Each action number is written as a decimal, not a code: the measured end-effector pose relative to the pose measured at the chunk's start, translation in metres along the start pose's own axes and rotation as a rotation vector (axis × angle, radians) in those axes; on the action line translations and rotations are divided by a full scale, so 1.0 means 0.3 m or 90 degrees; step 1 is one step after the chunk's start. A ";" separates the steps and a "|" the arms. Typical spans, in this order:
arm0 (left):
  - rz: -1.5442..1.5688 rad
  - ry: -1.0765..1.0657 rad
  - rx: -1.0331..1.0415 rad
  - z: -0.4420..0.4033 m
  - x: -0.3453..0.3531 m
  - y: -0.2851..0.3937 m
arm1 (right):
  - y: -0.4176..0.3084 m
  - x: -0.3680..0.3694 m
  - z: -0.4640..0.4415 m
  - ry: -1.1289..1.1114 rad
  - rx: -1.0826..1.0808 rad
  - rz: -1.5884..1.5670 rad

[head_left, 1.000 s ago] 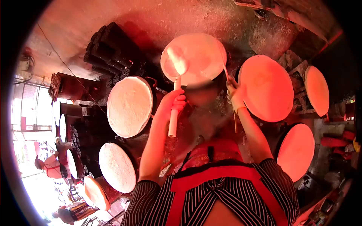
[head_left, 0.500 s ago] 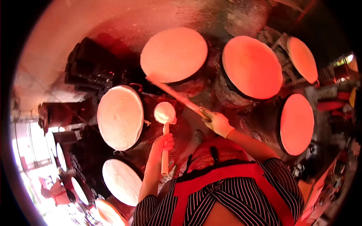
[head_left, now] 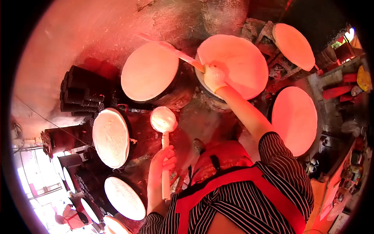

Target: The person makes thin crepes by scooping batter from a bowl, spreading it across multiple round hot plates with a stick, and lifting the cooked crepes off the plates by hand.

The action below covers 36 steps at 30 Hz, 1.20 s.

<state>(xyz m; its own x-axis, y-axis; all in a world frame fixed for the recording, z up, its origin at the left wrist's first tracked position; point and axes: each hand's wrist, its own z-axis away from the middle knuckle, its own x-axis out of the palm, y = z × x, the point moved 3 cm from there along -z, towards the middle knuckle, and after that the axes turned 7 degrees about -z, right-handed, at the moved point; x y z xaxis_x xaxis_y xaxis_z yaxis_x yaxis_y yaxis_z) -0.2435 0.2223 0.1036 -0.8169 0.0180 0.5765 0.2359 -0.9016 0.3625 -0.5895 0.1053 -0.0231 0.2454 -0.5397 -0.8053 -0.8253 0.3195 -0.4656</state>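
My left hand [head_left: 163, 159] is wrapped round the pale handle of a ladle [head_left: 163, 119]; its round bowl points away from me and looks full of a pale batter. My right hand [head_left: 215, 76], in a light glove, grips a long flat wooden spatula [head_left: 183, 57]. The hand hovers over a round griddle [head_left: 243, 62] covered by a pale sheet. Beyond it, the blade reaches across the upper part of another batter-covered griddle [head_left: 148, 74]; I cannot tell whether it touches. Nearer my left hand stands a griddle with a rough-edged pale layer [head_left: 111, 137].
More round griddles stand around me: one at right [head_left: 295, 121], one at far right [head_left: 294, 46], one at lower left [head_left: 124, 198]. Black cylindrical briquettes [head_left: 78, 89] are stacked against the wall. Another person [head_left: 74, 217] is at the far lower left.
My right hand has moved forward and away with the spatula, over the middle griddle. The ladle stays in my left hand, slightly lower in view. The camera view has shifted.
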 end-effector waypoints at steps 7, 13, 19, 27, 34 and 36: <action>0.099 -0.023 0.001 -0.064 0.362 -0.088 | 0.299 -0.673 -0.399 -0.039 0.217 -0.234; 0.127 -0.154 -0.062 -0.145 0.670 -0.067 | 0.748 -1.335 -0.640 0.171 0.159 -0.747; 0.138 -0.273 -0.116 -0.238 0.893 -0.017 | 1.510 -1.381 -0.485 0.399 0.260 -0.728; 0.157 -0.219 -0.143 -0.356 1.113 -0.037 | 1.783 -0.832 -0.042 0.751 0.614 -0.502; -0.040 -0.163 -0.078 -0.376 1.203 -0.059 | 1.870 -0.792 -0.020 0.714 0.806 -0.439; -0.179 -0.138 -0.047 -0.393 1.225 -0.062 | 1.953 -0.779 -0.037 0.816 0.787 -0.534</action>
<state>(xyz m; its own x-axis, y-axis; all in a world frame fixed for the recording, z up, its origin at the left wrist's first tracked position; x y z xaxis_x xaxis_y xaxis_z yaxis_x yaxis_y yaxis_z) -0.6101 0.1947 0.2223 -0.7116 0.3542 0.6068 -0.0272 -0.8769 0.4799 -1.1360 0.4100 -0.1036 -0.5988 -0.7874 0.1464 0.1688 -0.3027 -0.9380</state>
